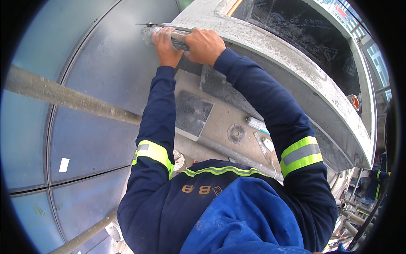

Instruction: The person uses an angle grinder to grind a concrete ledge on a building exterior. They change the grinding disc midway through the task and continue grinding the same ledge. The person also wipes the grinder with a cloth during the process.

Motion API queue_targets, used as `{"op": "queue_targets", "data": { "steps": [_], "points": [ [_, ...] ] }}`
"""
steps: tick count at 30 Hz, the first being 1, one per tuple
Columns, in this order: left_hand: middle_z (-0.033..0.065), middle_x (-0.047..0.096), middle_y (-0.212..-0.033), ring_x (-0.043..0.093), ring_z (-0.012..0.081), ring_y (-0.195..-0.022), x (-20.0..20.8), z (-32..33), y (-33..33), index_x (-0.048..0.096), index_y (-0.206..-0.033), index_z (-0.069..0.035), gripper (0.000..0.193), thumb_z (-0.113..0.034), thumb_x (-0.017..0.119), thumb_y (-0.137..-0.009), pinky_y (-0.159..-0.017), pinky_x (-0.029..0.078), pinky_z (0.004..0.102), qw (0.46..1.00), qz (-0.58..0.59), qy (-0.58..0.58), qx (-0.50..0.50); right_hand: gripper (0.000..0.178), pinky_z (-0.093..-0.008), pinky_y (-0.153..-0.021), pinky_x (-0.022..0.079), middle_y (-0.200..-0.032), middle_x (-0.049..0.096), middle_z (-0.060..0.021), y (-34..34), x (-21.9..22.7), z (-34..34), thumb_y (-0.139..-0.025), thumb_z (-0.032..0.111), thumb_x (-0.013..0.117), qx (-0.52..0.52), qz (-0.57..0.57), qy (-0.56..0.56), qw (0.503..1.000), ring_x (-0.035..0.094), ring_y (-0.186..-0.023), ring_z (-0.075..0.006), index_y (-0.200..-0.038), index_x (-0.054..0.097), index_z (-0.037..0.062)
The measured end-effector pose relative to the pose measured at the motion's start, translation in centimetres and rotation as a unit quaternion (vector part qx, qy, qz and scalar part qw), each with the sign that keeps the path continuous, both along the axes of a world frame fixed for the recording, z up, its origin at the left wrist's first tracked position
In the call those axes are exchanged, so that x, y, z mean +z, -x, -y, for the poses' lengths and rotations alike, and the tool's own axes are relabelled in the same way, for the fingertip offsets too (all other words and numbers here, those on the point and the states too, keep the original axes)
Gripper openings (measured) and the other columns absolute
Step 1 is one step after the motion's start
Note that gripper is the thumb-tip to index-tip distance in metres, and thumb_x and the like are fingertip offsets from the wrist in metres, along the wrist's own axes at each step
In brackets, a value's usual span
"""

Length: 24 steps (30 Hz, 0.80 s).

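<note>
At the far end of the grey ledge [249, 36], both my hands grip a dusty grey tool that looks like an angle grinder [177, 41]. My left hand [166, 45] is wrapped round its front part, close to a thin, flat metal edge. My right hand [205, 45] is closed over its rear part. Pale dust hangs beside the tool, in front of the glass panel. Where the tool meets the ledge is hidden by my hands.
Bluish glass panels [97, 139] stand on the left, crossed by a metal pole [76, 97]. Below my arms lie a grey slab [192, 113], a round disc [236, 133] and a sealant tube [257, 125]. Another person [375, 183] is at the far right.
</note>
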<state>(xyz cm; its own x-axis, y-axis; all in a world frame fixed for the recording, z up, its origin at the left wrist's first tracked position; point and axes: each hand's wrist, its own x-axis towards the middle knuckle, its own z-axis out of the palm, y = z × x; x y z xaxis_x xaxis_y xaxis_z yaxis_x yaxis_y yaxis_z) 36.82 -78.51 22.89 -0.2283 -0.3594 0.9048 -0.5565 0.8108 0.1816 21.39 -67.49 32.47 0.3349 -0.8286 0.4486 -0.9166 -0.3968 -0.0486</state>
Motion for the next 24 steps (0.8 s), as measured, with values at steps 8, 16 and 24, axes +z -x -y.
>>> {"op": "queue_targets", "data": {
  "steps": [8, 16, 24],
  "points": [
    [0.0131, 0.063, -0.128, 0.055, 0.0347, -0.130, 0.1, 0.8, -0.1, 0.057, -0.126, -0.007, 0.060, -0.010, 0.081, -0.071, -0.121, 0.025, 0.0622, 1.000, -0.001, 0.005, 0.012, 0.022, -0.0445, -0.075, 0.062, -0.088, 0.074, -0.0207, -0.2, -0.2, 1.3, -0.075, 0.014, 0.074, 0.003, 0.005, -0.016, 1.000, 0.075, -0.085, -0.0347, -0.094, 0.077, 0.0039],
    [0.0111, 0.062, -0.129, 0.054, 0.0331, -0.131, 0.4, -0.7, 0.4, 0.057, -0.127, -0.008, 0.075, -0.008, 0.087, -0.058, -0.122, 0.026, 0.0609, 1.000, 0.004, -0.003, 0.012, 0.053, -0.0438, -0.074, 0.061, -0.086, 0.074, -0.0179, 0.1, 1.3, -1.1, -0.080, 0.018, 0.075, -0.012, -0.012, -0.038, 0.999, 0.074, -0.083, -0.0334, -0.131, 0.067, 0.0131],
    [0.0110, 0.062, -0.130, 0.054, 0.0326, -0.131, 0.8, -3.3, 1.9, 0.058, -0.128, -0.008, 0.081, -0.007, 0.087, -0.053, -0.122, 0.026, 0.0595, 1.000, -0.011, 0.010, -0.005, 0.061, -0.0444, -0.075, 0.059, -0.090, 0.070, -0.0198, 1.6, 0.8, -3.1, -0.081, 0.025, 0.079, -0.024, -0.010, -0.037, 0.999, 0.072, -0.085, -0.0331, -0.139, 0.065, 0.0159]
  ]
}}
